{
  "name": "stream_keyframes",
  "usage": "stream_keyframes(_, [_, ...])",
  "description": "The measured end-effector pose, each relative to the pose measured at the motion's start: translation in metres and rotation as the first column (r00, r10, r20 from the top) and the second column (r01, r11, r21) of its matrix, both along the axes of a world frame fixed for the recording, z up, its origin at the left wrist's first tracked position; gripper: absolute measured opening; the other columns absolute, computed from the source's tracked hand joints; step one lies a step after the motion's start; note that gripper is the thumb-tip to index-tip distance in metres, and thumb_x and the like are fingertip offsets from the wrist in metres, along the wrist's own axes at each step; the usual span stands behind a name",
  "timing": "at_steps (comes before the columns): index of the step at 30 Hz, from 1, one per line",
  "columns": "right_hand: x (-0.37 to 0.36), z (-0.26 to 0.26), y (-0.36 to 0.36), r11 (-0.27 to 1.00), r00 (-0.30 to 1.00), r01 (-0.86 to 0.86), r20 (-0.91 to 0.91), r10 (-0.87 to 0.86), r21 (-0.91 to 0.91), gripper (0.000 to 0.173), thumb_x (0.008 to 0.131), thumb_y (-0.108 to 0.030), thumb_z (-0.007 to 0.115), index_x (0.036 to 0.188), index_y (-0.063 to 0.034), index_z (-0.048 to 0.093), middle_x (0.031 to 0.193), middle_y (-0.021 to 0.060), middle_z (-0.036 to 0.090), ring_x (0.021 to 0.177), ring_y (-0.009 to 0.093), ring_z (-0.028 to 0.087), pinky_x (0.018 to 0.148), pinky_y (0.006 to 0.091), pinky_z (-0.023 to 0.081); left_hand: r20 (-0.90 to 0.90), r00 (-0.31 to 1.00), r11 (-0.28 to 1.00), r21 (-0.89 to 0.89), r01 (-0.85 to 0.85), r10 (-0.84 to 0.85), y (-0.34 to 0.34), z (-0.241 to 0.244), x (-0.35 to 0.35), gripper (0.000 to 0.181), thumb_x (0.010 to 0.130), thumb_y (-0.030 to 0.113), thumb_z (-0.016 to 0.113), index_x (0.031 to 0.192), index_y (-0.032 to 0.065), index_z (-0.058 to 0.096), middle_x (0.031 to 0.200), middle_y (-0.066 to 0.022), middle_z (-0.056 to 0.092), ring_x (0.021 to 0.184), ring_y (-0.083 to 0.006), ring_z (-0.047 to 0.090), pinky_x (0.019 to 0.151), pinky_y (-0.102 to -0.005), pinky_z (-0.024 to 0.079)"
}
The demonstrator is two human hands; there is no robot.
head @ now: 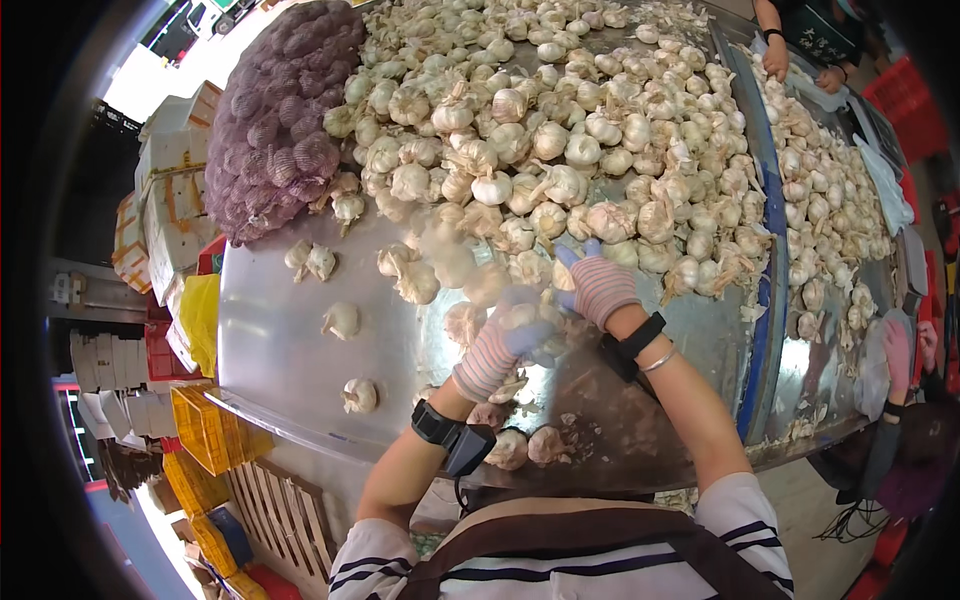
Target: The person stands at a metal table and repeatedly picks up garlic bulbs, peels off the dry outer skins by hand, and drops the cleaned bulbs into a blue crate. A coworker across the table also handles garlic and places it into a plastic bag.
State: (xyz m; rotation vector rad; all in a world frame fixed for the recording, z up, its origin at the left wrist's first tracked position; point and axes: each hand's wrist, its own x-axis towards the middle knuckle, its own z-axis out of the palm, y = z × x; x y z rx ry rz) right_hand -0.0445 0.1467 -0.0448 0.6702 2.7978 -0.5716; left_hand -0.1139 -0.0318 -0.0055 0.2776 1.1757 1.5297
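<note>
Both my hands wear striped knit gloves with bluish-purple fingers, over a metal table (pixel 277 360). My left hand (pixel 495 349) is curled around pale garlic bulbs (pixel 523 315); blur hides how many. Just to the right and farther up, my right hand (pixel 600 285) has a garlic bulb (pixel 562 277) between thumb and fingers, at the near edge of a large garlic heap (pixel 547 142). Loose bulbs lie left of my hands, among them a single bulb (pixel 343 320) and another bulb (pixel 360 395). Below my left wrist sit two darker bulbs (pixel 507 448) by the table's front edge.
A purple mesh sack of garlic (pixel 281 120) stands at the back left. A blue-edged divider (pixel 769 247) separates a second garlic heap (pixel 825 202) on the right. Two other people work there, one with a pink-gloved hand (pixel 895 352). Yellow crates (pixel 214 427) and foam boxes (pixel 176 195) are at left.
</note>
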Motion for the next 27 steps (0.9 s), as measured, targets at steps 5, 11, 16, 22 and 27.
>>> stream_keyframes(5, [0.023,-0.039,-0.004,0.937,0.963,0.023,-0.244,-0.115,-0.349,0.053,0.07,-0.039,0.073,0.107,-0.0053,0.053,0.094,0.0156,0.062,0.081,0.029,0.062,0.067,0.0372,0.051,0.576,0.812,0.945,0.308,-0.109,-0.094,-0.011,0.01,0.011,0.062,0.091,0.043,0.055,0.141,0.0175,0.03,0.127,-0.0207,0.05,0.092,-0.0272,0.06,0.07,-0.0337,0.054])
stream_keyframes(11, [0.077,0.003,-0.033,-0.368,0.74,-0.028,0.228,-0.633,-0.929,0.042,0.074,-0.038,0.071,0.103,-0.0112,0.057,0.093,0.0038,0.061,0.079,0.011,0.06,0.051,0.0203,0.044,0.399,0.914,0.979,0.149,-0.142,0.072,-0.009,0.036,0.033,0.063,0.092,0.046,0.049,0.146,0.0245,0.023,0.128,-0.0219,0.049,0.099,-0.0293,0.059,0.073,-0.0391,0.052])
stream_keyframes(16, [0.097,0.043,-0.053,-0.653,0.714,-0.281,0.301,-0.632,-0.703,0.049,0.08,-0.043,0.063,0.113,-0.0072,0.055,0.108,0.0092,0.06,0.091,0.022,0.06,0.068,0.0311,0.052,0.579,0.808,0.932,0.344,-0.117,-0.112,-0.019,0.044,0.039,0.071,0.087,0.031,0.062,0.146,0.0222,0.023,0.135,-0.007,0.041,0.118,-0.0235,0.049,0.084,-0.0428,0.051])
stream_keyframes(22, [0.109,0.049,-0.062,-0.77,0.704,-0.388,0.376,-0.603,-0.507,0.05,0.086,-0.044,0.056,0.115,-0.0037,0.054,0.11,0.0132,0.059,0.094,0.027,0.06,0.078,0.0387,0.052,0.465,0.883,0.943,0.264,-0.205,0.062,-0.02,0.051,0.047,0.042,0.076,0.013,0.069,0.114,0.0153,0.05,0.109,-0.0115,0.055,0.088,-0.0281,0.059,0.062,-0.0305,0.052])
stream_keyframes(27, [0.116,0.049,-0.064,-0.686,0.678,-0.384,0.316,-0.664,-0.618,0.045,0.089,-0.041,0.055,0.111,-0.0024,0.055,0.107,0.0131,0.059,0.094,0.025,0.061,0.077,0.0385,0.054,0.246,0.967,0.969,0.216,-0.122,0.066,-0.035,0.046,0.045,0.029,0.079,0.01,0.064,0.106,0.0032,0.057,0.098,-0.0081,0.063,0.082,-0.014,0.061,0.069,-0.0249,0.051])
